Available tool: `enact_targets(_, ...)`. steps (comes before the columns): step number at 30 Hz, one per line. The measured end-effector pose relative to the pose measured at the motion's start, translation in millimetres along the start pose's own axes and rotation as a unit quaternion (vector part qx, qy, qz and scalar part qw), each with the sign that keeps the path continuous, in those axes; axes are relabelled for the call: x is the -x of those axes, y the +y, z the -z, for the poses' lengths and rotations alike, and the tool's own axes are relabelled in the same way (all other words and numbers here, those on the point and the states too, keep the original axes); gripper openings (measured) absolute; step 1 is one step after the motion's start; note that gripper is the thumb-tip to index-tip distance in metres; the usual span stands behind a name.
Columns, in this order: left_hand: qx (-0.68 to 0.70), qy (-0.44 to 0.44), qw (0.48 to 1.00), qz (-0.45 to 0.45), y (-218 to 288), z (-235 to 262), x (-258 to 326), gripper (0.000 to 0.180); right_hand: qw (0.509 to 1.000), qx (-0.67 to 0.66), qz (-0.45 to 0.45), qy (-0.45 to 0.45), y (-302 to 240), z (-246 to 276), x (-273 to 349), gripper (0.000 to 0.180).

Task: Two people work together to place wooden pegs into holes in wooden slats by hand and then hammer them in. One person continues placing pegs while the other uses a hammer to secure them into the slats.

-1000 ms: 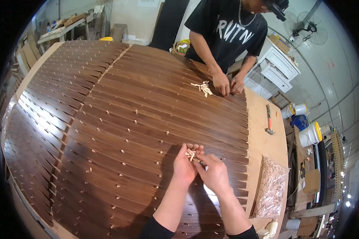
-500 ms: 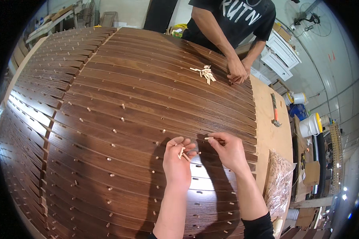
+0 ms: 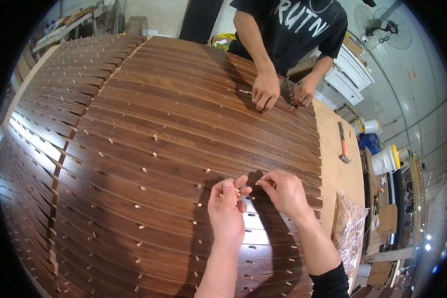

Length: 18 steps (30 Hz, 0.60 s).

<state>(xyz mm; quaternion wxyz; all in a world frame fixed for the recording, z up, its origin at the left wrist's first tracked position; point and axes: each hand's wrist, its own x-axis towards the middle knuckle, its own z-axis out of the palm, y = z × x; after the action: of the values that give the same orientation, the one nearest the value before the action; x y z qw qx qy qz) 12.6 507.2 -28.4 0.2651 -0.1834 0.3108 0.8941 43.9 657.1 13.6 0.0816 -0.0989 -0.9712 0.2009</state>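
Note:
Dark brown wooden boards (image 3: 174, 149) lie side by side, with pale wooden dowels (image 3: 155, 154) standing in holes along many of them. My left hand (image 3: 227, 211) is half curled above the boards, closed around a few loose dowels that partly show between its fingers. Just to its right, my right hand (image 3: 287, 192) pinches a single dowel (image 3: 258, 183) between thumb and fingertips, low over a board. Most of that dowel is hidden by the fingers, and I cannot tell whether its end touches a hole.
Across the boards, a co-worker's hand (image 3: 266, 91) covers most of a dowel pile; the other rests at the board ends. A hammer (image 3: 343, 144) and a clear plastic bag of dowels (image 3: 350, 223) lie on the light wooden tabletop (image 3: 335, 171) at right. White buckets (image 3: 384, 161) stand beyond.
My right hand has come slightly down and its dowel is now mostly covered by the fingers. My left fingers have curled more over their dowels. The co-worker's hand has moved left onto the pile.

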Motion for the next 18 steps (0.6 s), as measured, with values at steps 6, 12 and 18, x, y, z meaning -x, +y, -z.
enact_targets(6,0.012,-0.003,1.0,-0.022,-6,-1,-2,0.026,0.996,0.075,0.049,0.022,4,-10,-1,0.014)
enact_targets(12,-0.011,-0.002,1.0,-0.002,1,-1,0,0.027,0.996,0.076,0.024,-0.038,0,-2,2,0.015)
enact_targets(18,-0.092,-0.021,0.996,0.006,-1,-8,5,0.019,0.893,-0.427,-0.133,-0.052,-16,-8,10,0.023)
